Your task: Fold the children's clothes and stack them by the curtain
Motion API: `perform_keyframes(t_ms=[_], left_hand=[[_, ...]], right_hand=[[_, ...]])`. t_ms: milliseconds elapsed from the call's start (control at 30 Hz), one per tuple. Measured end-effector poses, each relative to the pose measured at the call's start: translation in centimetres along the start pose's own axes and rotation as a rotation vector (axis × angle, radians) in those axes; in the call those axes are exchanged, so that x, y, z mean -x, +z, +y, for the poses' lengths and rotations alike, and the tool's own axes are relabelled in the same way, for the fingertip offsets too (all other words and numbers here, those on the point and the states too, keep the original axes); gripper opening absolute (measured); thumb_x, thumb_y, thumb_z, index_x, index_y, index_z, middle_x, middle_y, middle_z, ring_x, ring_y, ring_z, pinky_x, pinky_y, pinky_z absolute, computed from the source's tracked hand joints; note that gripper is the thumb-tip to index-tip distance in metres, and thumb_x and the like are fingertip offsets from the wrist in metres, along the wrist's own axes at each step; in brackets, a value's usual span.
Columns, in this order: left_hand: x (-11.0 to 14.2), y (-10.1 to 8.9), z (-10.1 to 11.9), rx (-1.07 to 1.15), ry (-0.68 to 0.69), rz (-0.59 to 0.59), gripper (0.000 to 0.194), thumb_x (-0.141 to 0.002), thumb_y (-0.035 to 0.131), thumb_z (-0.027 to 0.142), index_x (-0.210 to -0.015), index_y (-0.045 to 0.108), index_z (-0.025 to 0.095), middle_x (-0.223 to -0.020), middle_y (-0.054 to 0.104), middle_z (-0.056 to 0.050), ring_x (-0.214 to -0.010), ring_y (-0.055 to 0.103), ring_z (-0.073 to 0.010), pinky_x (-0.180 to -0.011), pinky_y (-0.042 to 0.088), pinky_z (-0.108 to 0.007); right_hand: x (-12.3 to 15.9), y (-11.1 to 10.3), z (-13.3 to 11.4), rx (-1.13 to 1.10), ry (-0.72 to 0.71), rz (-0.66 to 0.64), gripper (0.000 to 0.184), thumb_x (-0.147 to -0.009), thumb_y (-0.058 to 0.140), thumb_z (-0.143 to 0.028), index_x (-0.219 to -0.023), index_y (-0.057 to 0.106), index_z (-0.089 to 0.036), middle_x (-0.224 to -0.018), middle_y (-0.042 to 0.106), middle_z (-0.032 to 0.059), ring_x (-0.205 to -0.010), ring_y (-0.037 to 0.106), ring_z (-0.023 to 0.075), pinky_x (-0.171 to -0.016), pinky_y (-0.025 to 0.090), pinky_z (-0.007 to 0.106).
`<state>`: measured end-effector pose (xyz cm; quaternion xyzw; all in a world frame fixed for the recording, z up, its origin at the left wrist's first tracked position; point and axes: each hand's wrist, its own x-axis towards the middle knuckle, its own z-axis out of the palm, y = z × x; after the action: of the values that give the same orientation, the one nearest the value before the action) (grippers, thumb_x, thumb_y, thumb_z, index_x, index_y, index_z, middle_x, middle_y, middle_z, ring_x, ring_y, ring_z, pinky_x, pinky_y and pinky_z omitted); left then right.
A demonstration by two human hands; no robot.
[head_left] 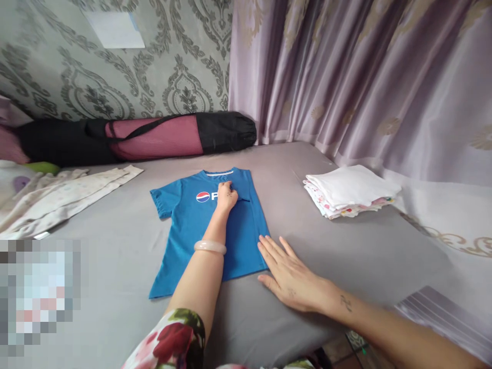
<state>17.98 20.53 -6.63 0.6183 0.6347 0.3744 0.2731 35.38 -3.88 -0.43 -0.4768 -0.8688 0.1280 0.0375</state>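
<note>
A blue t-shirt point(192, 230) with a round red, white and blue logo lies flat on the grey bed point(115, 256), its right side folded in over the middle. My left hand point(226, 197) rests on the chest of the shirt, fingers curled down against the cloth on the folded edge. A pale bangle sits on that wrist. My right hand point(290, 277) lies flat on the sheet at the shirt's lower right corner, fingers stretched out and touching the hem.
A stack of folded white and patterned cloths point(348, 192) sits at the right. Pale loose garments point(57, 197) lie at the left. A rolled pink mat in a black bag point(154, 136) lies along the wall. Lilac curtains point(365, 77) hang at the right.
</note>
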Motion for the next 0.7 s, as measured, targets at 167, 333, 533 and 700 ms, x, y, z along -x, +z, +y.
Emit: perform_keyframes(t_ms=[167,333,533,700], left_hand=[[0.0,-0.3,0.2,0.079,-0.016,0.022,0.042,-0.079,0.054,0.015,-0.119,0.064,0.011,-0.106,0.065,-0.011,-0.085,0.064,-0.0199,-0.087,0.05,-0.034],[-0.1,-0.5,0.2,0.117,-0.004,0.038,0.044,-0.081,0.055,0.018,-0.124,0.062,0.015,-0.093,0.068,-0.007,-0.084,0.064,-0.0191,-0.085,0.051,-0.032],[-0.7,0.1,0.1,0.092,0.046,0.033,0.044,-0.078,0.059,0.016,-0.121,0.063,0.014,-0.111,0.067,-0.01,-0.101,0.063,-0.0224,-0.093,0.05,-0.036],[-0.9,0.6,0.1,0.113,0.123,0.044,0.046,-0.072,0.057,0.006,-0.116,0.063,0.017,-0.127,0.061,-0.01,-0.11,0.06,-0.0226,-0.094,0.051,-0.036]], right_hand=[[-2.2,-3.4,-0.1,-0.113,0.052,0.003,0.041,-0.102,0.034,-0.034,-0.094,0.071,-0.02,-0.096,0.074,0.0079,-0.093,0.066,0.019,-0.095,0.041,0.034],[-9.4,-3.4,4.3,-0.199,0.191,0.236,0.034,-0.1,0.035,-0.024,-0.1,0.069,-0.02,-0.096,0.072,0.0053,-0.09,0.064,0.0164,-0.081,0.044,0.026],[-18.7,-0.9,9.9,-0.088,0.301,0.335,0.049,-0.09,0.032,-0.005,-0.13,0.059,-0.014,-0.136,0.057,0.0087,-0.124,0.051,0.0181,-0.106,0.035,0.029],[-22.1,-0.8,11.3,-0.003,0.397,0.277,0.057,-0.086,0.037,-0.007,-0.14,0.051,-0.017,-0.149,0.045,0.0037,-0.127,0.045,0.0244,-0.104,0.038,0.035]])
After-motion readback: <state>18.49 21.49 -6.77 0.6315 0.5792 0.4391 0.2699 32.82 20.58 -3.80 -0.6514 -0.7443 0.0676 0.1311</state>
